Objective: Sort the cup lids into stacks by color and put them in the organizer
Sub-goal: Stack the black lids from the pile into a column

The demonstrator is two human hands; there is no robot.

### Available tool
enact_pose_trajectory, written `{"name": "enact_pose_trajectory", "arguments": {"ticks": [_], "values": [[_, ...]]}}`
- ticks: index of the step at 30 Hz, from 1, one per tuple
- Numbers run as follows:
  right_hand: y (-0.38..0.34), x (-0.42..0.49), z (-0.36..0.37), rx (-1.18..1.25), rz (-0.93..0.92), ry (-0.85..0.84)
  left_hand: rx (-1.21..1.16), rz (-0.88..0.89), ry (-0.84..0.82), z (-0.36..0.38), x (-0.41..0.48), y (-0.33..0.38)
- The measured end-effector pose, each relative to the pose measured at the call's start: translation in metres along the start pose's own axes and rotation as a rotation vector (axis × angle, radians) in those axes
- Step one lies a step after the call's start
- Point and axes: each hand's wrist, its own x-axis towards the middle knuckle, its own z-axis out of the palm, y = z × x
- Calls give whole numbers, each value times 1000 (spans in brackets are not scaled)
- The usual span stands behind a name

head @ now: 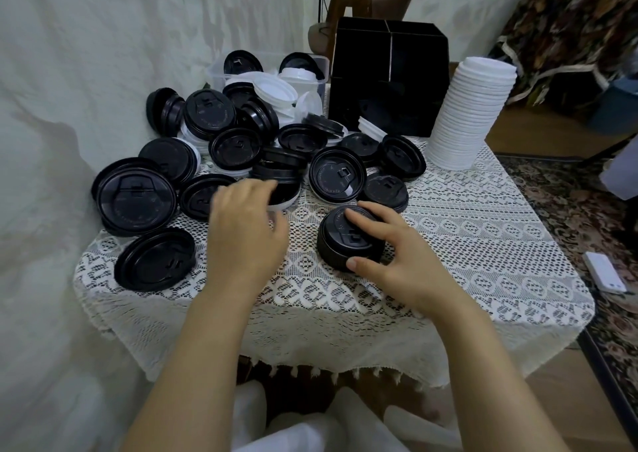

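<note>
Cup lids (221, 147), mostly black with a few white ones tucked among them, lie heaped across the table's left and middle. The left hand (241, 234) reaches into the heap's near edge, its fingers curled toward a black lid. Blur hides whether they have closed on it. To its right, the right hand (390, 248) grips a short black stack (341, 244) on the lace cloth (483, 244), thumb in front and fingers on top. The black organizer (390, 78) stands behind, beside a tall white stack (473, 113). A white lid nested under a black one could ride unnoticed into the black stack, and a careless elbow could topple the leaning white tower.
</note>
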Motion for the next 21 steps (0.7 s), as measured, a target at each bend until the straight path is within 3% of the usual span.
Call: {"name": "enact_pose_trajectory", "arguments": {"ticks": [3,8,21], "values": [[0,0,0,-2,-1,0,165,-110,35,1,5,-19],[2,1,0,0,-1,-1,141,-226,-11,-6,4,-24],[2,0,0,3,-1,-3,-23,-222,164,-7,6,-25]]}}
